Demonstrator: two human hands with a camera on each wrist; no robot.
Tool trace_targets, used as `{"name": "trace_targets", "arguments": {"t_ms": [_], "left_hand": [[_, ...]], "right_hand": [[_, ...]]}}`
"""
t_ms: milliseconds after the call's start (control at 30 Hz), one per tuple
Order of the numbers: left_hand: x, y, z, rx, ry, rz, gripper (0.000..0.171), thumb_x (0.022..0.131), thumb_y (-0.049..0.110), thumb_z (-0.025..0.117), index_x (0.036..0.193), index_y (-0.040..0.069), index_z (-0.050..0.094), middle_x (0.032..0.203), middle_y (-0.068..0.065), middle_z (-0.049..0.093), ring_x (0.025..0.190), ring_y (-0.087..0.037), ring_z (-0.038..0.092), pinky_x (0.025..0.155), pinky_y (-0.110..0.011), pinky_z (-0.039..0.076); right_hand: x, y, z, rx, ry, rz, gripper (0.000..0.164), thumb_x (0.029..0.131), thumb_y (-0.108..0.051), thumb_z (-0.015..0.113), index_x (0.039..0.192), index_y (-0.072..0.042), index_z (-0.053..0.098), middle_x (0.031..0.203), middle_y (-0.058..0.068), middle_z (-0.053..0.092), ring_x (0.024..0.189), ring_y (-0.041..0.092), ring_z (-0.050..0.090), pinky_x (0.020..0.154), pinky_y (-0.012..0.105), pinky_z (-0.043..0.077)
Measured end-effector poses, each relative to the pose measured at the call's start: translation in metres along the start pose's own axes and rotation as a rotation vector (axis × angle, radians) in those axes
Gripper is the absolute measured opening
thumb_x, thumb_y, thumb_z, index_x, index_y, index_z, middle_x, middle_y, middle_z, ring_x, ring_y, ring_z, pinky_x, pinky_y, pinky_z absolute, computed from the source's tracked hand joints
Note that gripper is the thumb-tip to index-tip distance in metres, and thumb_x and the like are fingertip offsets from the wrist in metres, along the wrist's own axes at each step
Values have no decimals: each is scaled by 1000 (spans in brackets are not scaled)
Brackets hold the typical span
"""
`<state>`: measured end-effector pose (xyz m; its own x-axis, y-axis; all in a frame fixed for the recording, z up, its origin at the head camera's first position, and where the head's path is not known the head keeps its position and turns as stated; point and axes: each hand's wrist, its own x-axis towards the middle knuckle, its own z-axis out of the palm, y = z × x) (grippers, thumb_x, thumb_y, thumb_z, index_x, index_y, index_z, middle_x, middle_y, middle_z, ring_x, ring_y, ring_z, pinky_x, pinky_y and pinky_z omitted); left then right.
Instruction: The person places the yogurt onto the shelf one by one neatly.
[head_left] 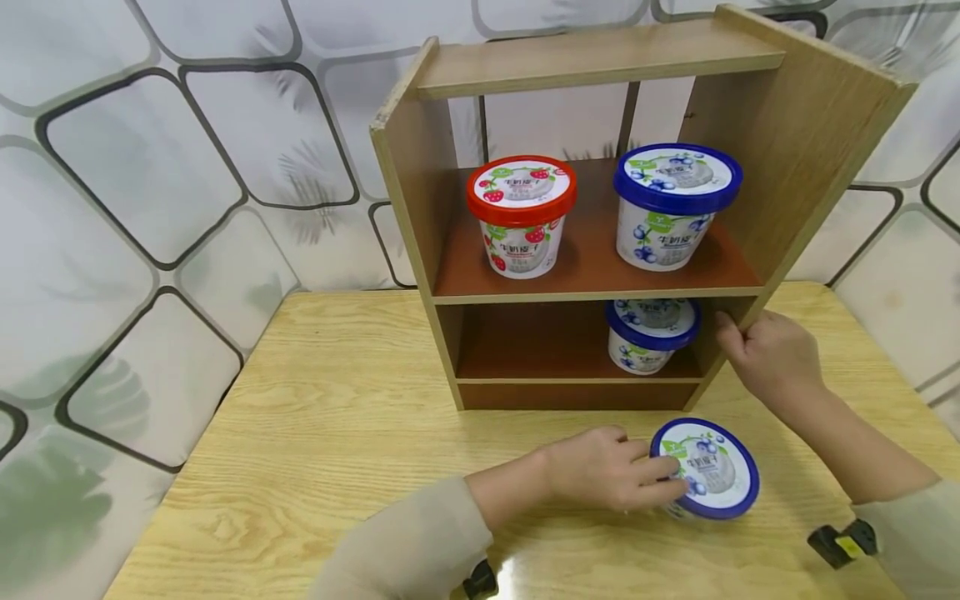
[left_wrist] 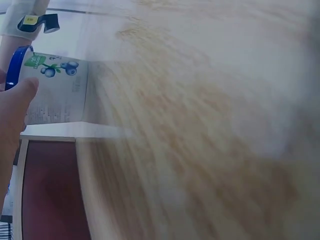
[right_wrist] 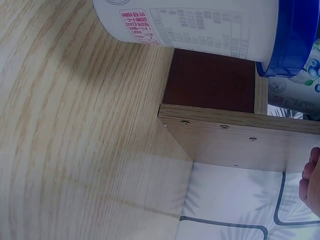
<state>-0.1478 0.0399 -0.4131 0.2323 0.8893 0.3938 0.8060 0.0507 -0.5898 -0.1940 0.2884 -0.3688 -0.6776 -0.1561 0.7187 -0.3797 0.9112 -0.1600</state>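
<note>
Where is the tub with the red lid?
In the head view, the red-lidded tub stands on the left of the shelf unit's middle shelf, beside a blue-lidded tub.

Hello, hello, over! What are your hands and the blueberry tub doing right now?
Left hand grips blueberry tub on table. Right hand holds shelf's side panel. Second blueberry tub already on lower shelf; space free beside it.

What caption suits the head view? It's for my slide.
Left hand grips a blue-lidded blueberry tub while right hand steadies the wooden shelf.
</note>
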Motion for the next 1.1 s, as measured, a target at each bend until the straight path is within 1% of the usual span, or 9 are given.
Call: {"name": "trace_targets", "arguments": {"t_ms": [200,467,633,667,767,867,900,967,1100], "left_hand": [[2,1,5,-14,3,-10,37,102,22,29,121,19,61,114,7,64,76,-5,60,56,-19,45],[4,0,10,34,63,2,31,101,21,35,111,20,64,102,10,64,73,-2,58,55,-18,42],[4,0,14,46,92,8,29,101,21,37,107,22,65,95,12,63,72,-2,58,54,-17,41],[5,-1,10,49,100,10,30,101,20,36,106,22,65,93,12,63,72,-1,58,54,-17,41],[5,-2,8,56,110,15,30,101,19,36,104,23,66,91,13,62,71,-1,57,54,-16,40],[7,-6,-2,62,133,18,33,101,17,34,101,23,66,89,14,62,70,0,56,53,-15,39],[7,-7,-2,64,136,19,33,101,16,34,101,23,66,89,14,62,70,0,56,53,-15,39],[9,-10,-10,66,148,19,35,101,15,32,100,22,66,88,14,61,69,1,55,53,-14,38],[10,-12,-16,58,141,21,37,102,14,30,100,22,66,88,14,62,70,1,56,53,-13,38]], "right_hand": [[1,-2,-3,-7,-28,11,44,91,-31,43,52,-11,35,46,4,34,42,22,31,36,32,20],[1,-3,-3,-6,-11,-6,45,91,-33,41,53,-9,36,46,5,34,41,22,30,36,31,20],[1,-2,-2,-13,-12,2,46,92,-34,40,53,-10,35,46,4,33,41,22,30,37,31,19],[1,-2,-2,-14,-12,7,46,92,-34,41,53,-10,35,46,5,33,41,22,30,36,31,19],[0,-2,-2,-17,-16,15,47,92,-34,41,52,-11,34,46,5,33,41,23,31,36,32,19],[0,-2,-2,-18,-16,22,46,91,-33,42,52,-11,34,46,5,34,41,23,31,36,33,20],[0,-2,-2,-18,-17,22,46,91,-33,42,52,-11,34,46,5,34,41,23,31,36,33,20],[0,-2,-2,-19,-15,21,46,91,-33,42,51,-11,34,46,5,34,41,23,31,36,33,20],[0,-2,-3,-15,-11,14,46,91,-32,42,51,-11,34,46,5,34,41,23,31,36,33,20]]}}
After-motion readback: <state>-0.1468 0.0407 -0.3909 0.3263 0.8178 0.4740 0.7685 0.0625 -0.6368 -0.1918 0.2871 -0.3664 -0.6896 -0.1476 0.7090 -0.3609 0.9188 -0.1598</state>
